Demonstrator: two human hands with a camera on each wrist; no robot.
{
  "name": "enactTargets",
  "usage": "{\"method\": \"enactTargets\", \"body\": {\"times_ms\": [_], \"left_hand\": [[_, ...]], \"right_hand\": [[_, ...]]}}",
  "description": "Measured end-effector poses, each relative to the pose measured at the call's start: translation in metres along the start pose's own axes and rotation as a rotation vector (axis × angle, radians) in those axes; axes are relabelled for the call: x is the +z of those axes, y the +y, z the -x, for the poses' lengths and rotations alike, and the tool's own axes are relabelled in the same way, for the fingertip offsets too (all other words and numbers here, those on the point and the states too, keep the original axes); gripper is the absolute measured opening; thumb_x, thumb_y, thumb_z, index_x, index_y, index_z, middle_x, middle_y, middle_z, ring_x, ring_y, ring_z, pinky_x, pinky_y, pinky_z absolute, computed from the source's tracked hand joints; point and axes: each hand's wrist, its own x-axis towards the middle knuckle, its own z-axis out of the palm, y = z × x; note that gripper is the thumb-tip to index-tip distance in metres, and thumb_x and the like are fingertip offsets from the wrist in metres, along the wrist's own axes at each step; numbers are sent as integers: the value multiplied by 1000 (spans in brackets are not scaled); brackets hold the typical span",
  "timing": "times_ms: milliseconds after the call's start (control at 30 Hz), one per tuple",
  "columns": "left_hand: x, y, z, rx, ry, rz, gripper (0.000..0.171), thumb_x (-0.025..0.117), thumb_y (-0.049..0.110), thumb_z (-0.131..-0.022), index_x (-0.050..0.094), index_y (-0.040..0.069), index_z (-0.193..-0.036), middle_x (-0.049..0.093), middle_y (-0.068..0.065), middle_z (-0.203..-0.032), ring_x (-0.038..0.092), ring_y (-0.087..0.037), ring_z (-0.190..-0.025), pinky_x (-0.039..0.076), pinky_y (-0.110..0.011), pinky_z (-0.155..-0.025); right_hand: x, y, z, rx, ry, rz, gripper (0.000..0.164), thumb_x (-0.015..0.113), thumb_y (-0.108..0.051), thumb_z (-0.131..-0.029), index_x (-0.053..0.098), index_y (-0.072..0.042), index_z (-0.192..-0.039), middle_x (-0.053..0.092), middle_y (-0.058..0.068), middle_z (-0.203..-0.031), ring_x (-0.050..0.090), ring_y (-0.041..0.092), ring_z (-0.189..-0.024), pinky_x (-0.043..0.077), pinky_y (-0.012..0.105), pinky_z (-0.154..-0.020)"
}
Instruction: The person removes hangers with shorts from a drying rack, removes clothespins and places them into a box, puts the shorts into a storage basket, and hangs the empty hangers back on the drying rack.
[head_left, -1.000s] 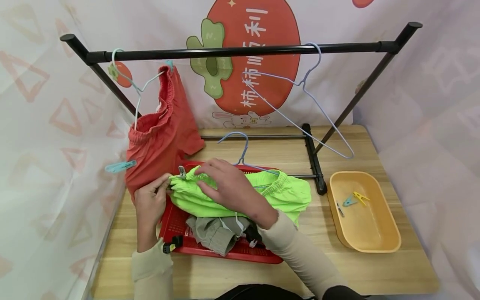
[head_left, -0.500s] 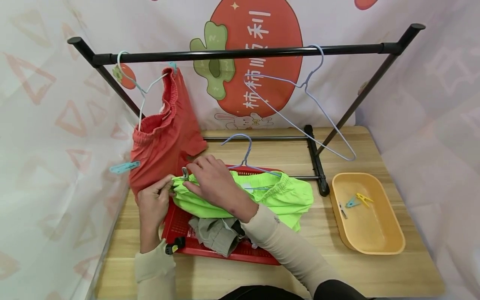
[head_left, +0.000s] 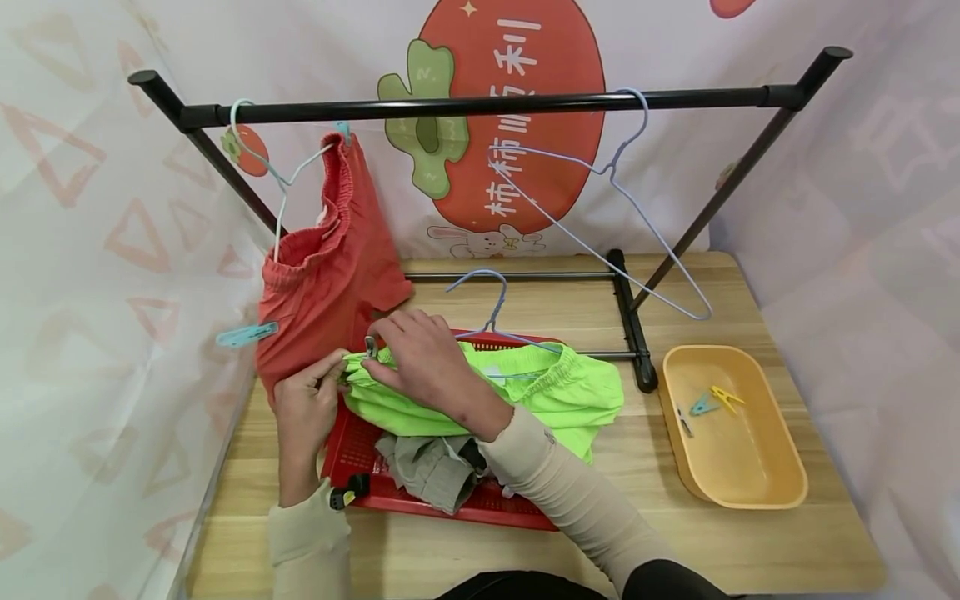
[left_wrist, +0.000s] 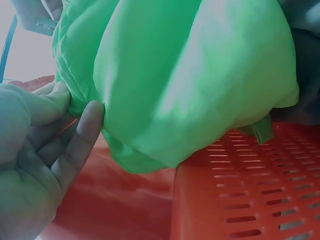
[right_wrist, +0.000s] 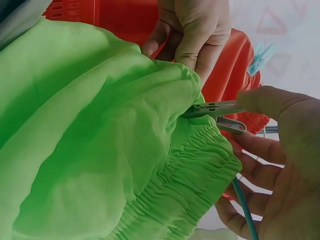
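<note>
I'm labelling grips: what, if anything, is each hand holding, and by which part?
The left hand pinches the green garment by its left end; the right hand holds the gray clip by its handle end.

The head camera looks forward and down from high up. The wrist cameras look from close by. All see the green shorts [head_left: 558, 400], lower middle in the head view.

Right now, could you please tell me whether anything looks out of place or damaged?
One small oddity: a blue clip juts sideways from the red shorts, seemingly below the waistband, while the other clip sits at the top. Nothing appears spilled or damaged.
</note>
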Motion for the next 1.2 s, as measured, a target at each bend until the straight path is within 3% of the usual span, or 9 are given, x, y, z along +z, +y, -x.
{"method": "enactTargets", "body": {"times_ms": [333, 800, 1000, 1200], "left_hand": [[1, -1, -2, 30, -5, 10, 20, 70, -2, -96, 78, 1, -114, 76, -16, -96, 70, -25, -59, 48, -12, -56], [-1, -2, -2, 32, 5, -3, 20, 70, -1, -96, 80, 5, -112, 77, -12, -92, 69, -18, -61, 48, -11, -59], [-3, -4, -2, 30, 9, -20, 18, 71, 1, -97, 80, 5, -112, 77, -11, -91, 69, -23, -61, 47, -12, -58], [-4, -2, 1, 40, 27, -33, 18, 73, 2, -95, 80, 4, -111, 77, -12, -90, 69, -28, -62, 45, -12, -56]], "right_hand": [[-2, 2, -2, -11, 29, -45, 19, 72, -36, -97, 70, -19, -104, 68, -4, -101, 61, 16, -95, 48, 38, -81], [-14, 1, -1, -11, 109, -141, 14, 73, -31, -98, 73, -18, -102, 71, -5, -101, 62, 15, -98, 49, 32, -84], [-26, 4, 15, 38, 135, -261, 12, 76, -30, -96, 74, -19, -101, 71, -5, -98, 64, 11, -96, 50, 28, -82], [-39, 15, 47, 33, 227, -369, 9, 78, -26, -95, 74, -19, -99, 71, -4, -97, 64, 11, -94, 50, 28, -80]]}}
